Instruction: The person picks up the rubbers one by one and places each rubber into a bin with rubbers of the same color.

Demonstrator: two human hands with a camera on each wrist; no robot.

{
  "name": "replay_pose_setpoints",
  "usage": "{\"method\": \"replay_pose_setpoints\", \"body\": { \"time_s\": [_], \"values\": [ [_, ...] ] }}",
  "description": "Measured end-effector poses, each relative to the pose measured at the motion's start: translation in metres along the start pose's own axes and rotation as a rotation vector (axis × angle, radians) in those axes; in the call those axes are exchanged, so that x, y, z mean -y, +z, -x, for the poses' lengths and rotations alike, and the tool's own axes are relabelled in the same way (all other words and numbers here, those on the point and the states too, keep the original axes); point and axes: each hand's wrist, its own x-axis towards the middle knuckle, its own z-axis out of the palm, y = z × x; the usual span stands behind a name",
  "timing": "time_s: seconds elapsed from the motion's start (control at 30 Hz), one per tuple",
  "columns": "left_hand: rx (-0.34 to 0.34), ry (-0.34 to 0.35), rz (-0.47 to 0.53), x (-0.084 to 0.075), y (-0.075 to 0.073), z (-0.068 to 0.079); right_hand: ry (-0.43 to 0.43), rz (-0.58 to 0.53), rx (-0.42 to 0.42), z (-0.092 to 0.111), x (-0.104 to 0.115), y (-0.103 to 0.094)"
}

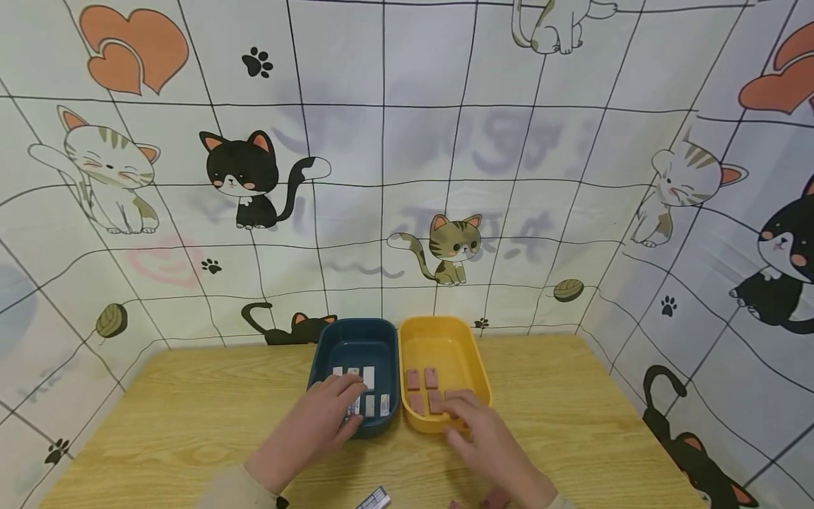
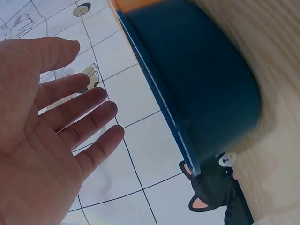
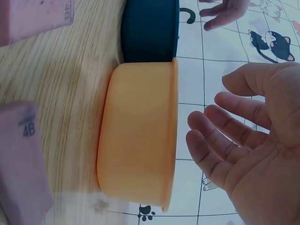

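Note:
My left hand (image 1: 321, 417) hovers over the front of the dark blue tub (image 1: 356, 332), fingers spread and holding nothing. Inside that tub lie several white erasers (image 1: 369, 377), partly hidden by the hand. Over the front of the yellow tub (image 1: 472, 353) is my right hand (image 1: 486, 438), its fingers loosely bent with nothing between them. Several pink erasers (image 1: 431, 378) lie in the yellow tub. In the right wrist view, the palm (image 3: 262, 145) faces the camera beside the yellow tub's rim, and a pink eraser (image 3: 23, 159) marked 4B lies on the table.
Both tubs stand side by side at the back of the wooden table (image 1: 222, 396). Near the front edge lie a white eraser with a printed sleeve (image 1: 374, 499) and pink erasers (image 1: 496, 498). A cat-patterned sheet (image 1: 350, 141) rises behind and on both sides.

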Motion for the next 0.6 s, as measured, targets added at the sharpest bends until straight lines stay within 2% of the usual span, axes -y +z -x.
{"method": "replay_pose_setpoints", "body": {
  "time_s": [0.33, 0.47, 0.6],
  "values": [
    [-0.063, 0.013, 0.047, -0.011, 0.012, 0.007, -0.065, 0.004, -0.061, 0.004, -0.009, -0.001],
    [-0.041, 0.004, 0.079, -0.015, 0.016, 0.007, -0.075, 0.006, -0.076, 0.008, -0.012, -0.002],
    [-0.009, -0.001, 0.101, -0.020, 0.019, 0.007, -0.030, -0.001, -0.063, 0.011, -0.012, -0.004]
  ]
}}
